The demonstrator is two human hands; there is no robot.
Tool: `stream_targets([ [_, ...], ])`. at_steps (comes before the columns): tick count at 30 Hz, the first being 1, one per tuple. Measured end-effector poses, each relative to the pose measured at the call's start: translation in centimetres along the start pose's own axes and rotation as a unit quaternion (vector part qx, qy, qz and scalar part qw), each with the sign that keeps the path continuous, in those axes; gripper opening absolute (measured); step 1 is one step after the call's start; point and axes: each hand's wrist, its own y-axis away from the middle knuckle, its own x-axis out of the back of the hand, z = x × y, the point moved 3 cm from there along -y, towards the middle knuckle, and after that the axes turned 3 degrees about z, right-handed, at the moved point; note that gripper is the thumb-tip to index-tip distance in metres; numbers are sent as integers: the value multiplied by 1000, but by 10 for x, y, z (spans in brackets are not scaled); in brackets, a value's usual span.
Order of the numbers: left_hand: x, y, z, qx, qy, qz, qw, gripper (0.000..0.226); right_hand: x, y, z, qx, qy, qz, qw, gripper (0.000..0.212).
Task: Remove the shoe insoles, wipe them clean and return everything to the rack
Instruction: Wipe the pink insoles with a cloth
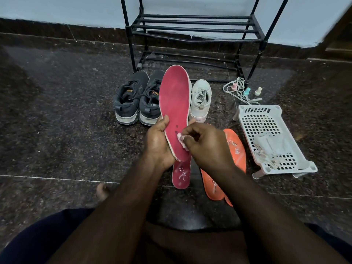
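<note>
My left hand [159, 143] grips a pink insole [175, 100] by its heel end and holds it upright, toe pointing away. My right hand [204, 147] pinches a small pale wipe [180, 139] against the insole's lower face. A second pink insole [181, 175] lies on the floor under my hands. Two orange insoles [236, 147] lie to its right, partly hidden by my right forearm. A pair of dark grey sneakers [137, 98] and a white sneaker [201, 98] stand in front of the black shoe rack [194, 29].
A white perforated plastic basket [266, 119] with crumpled wipes stands at the right. Loose pale laces [241, 91] and three small bottles [247, 91] lie by the rack's right leg. The floor is dark speckled stone. My legs fill the bottom edge.
</note>
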Motion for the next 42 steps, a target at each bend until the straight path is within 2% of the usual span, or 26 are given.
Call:
stream_targets([
  [3,1,0,-1,6,11,13,1000,58,-10,8,-6,35,26,-18,999,13],
  [7,1,-1,-1,18,15,11,1000,61,-7,7,1,-37,-53,-123,990,15],
  [10,-2,1,-1,15,15,1,1000,59,15,-4,4,-109,-211,-52,970,19],
  [12,-1,1,0,-8,6,5,1000,52,27,-12,5,-106,-247,8,963,22],
  [14,-4,6,-2,-9,-8,2,1000,47,30,-15,3,-62,-209,31,976,19],
  [17,-10,13,-6,-1,-22,-20,1000,48,22,-13,-1,55,-38,34,997,20],
  [19,-11,13,-6,-8,-14,-30,999,50,14,-10,-1,130,50,35,990,23],
  [21,-10,10,-6,-7,-10,-35,999,53,9,-8,-2,166,86,26,982,21],
  [25,-6,6,-10,19,-8,-32,999,64,1,-4,-4,158,132,-5,978,28],
  [28,-4,4,-9,20,-17,-15,1000,61,-6,-1,-7,151,140,-54,977,32],
  [30,-4,4,-8,3,-27,-11,1000,51,-2,-3,-7,124,100,-68,985,24],
  [33,-1,1,-10,-20,-53,-18,998,31,21,-12,-3,106,63,47,991,17],
  [36,-3,1,-15,-1,-67,-31,997,36,33,-22,4,123,92,128,980,19],
  [39,-8,3,-20,19,-69,-27,997,42,22,-22,10,135,114,121,977,18],
  [42,-10,5,-22,41,-72,-16,996,48,5,-13,8,169,129,65,975,21],
])
